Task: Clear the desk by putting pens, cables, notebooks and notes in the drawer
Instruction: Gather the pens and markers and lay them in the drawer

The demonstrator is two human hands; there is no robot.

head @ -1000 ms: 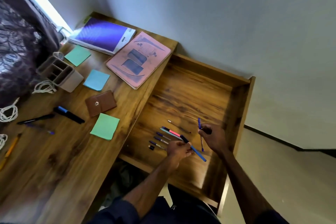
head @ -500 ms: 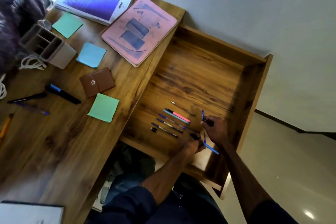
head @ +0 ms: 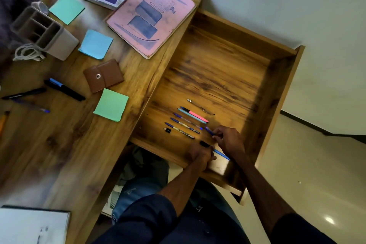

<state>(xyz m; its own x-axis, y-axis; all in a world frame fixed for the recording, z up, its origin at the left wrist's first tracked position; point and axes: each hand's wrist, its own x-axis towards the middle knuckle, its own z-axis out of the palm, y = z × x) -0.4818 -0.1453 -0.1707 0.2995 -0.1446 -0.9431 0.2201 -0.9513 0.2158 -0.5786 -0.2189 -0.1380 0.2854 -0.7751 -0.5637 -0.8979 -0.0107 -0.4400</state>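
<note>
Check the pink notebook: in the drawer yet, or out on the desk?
Out. The pink notebook lies flat on the desk, beside the open drawer, which holds a row of pens.

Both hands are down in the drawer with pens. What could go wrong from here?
1. The left hand grips a black-capped pen and the right hand a blue pen, close beside the row of pens. Setting them down could knock the row askew.
2. The small black cap lies loose by the row and might get flicked away.
3. The drawer looks pulled far out, so pressing on its front could strain it.
</note>
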